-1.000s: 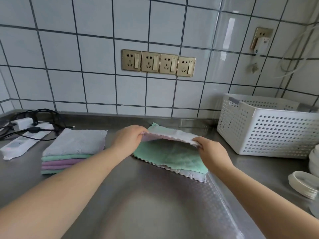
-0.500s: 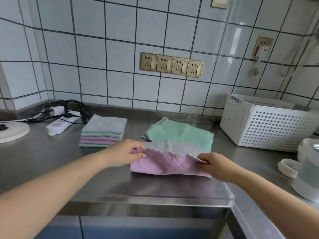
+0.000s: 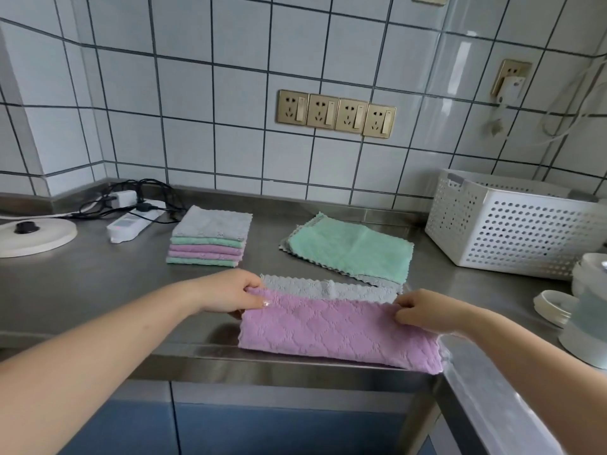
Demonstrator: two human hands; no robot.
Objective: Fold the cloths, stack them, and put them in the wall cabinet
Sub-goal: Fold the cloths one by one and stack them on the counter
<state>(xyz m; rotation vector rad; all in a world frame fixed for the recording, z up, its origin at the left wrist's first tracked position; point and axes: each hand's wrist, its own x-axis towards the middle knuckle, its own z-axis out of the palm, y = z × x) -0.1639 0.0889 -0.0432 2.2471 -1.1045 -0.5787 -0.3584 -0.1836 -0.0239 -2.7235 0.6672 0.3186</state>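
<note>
1. At the front edge of the steel worktop (image 3: 98,284) lies a purple cloth (image 3: 335,330), half folded, its grey underside showing along the far edge.
2. Left hand (image 3: 230,293): fingers pinch the cloth's upper left corner.
3. Right hand (image 3: 427,310): fingers pinch the upper right corner.
4. Stack of folded cloths (image 3: 210,238) sits further back on the left, grey one on top.
5. Green cloth (image 3: 351,247) lies flat behind the purple one, unfolded, a grey one under it.
6. White basket (image 3: 512,224) at right; power strip (image 3: 131,221) at back left.
</note>
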